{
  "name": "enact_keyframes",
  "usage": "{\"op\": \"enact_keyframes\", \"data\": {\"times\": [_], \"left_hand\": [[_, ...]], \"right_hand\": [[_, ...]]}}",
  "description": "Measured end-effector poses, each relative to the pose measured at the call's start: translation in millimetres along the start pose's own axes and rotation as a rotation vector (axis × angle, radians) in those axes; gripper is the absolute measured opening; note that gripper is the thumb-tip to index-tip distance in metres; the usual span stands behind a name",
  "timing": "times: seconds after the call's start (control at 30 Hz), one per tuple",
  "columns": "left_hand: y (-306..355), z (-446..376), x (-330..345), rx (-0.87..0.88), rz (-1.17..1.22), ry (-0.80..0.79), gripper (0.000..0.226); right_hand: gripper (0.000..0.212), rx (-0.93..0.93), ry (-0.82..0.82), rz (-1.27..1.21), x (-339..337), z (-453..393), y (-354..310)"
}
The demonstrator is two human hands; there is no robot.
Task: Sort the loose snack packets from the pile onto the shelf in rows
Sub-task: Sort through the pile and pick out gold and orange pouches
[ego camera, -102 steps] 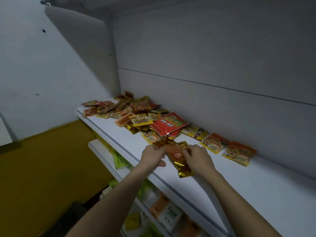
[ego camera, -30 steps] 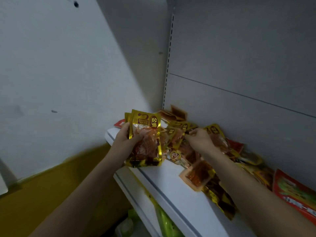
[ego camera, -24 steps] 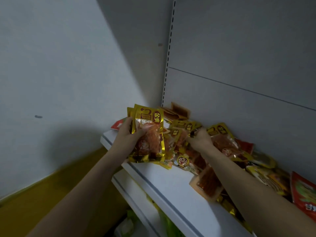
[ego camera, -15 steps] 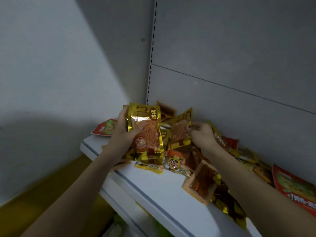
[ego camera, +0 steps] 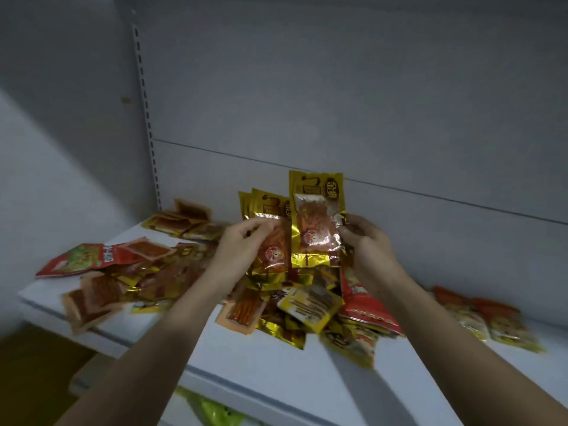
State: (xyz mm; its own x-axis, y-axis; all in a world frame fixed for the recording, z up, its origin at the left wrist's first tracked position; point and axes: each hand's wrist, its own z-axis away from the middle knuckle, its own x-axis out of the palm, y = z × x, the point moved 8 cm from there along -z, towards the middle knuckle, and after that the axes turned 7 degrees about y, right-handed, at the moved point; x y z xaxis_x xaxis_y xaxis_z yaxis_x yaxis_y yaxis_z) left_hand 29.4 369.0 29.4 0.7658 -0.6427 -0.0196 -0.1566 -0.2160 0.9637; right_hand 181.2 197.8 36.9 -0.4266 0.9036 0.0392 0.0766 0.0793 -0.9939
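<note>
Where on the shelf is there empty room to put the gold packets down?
Bare shelf runs along the front edge, below the pile. There is another gap right of the red packet, before the small row. The back left and middle are crowded.

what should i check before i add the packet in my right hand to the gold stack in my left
1. Right hand grips gold packet by its edge: ok.
2. Left hand holds gold stack upright: ok.
3. Packet faces same way as stack, logos on top: ok.
4. Packet and stack the same product: cannot tell.
5. Bare shelf in front of the pile for a row: ok.
</note>
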Motion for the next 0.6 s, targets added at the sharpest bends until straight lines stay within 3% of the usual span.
{"op": "enact_keyframes", "data": {"times": [0.2,0.37,0.6], "left_hand": [[22.4,81.1,128.3,0.028,-0.031,-0.12,0.028],[30.4,163.5,233.9,-0.032,0.044,-0.206,0.013],[62.3,278.2,388.7,-0.076,0.123,-0.344,0.011]], "right_hand": [[0.02,0.003,0.019,0.133,-135.5,57.4,4.5],[0.017,-0.047,0.081,0.203,-261.5,120.7,-6.5],[0.055,-0.114,0.231,0.306,-431.9,206.0,-30.0]]}}
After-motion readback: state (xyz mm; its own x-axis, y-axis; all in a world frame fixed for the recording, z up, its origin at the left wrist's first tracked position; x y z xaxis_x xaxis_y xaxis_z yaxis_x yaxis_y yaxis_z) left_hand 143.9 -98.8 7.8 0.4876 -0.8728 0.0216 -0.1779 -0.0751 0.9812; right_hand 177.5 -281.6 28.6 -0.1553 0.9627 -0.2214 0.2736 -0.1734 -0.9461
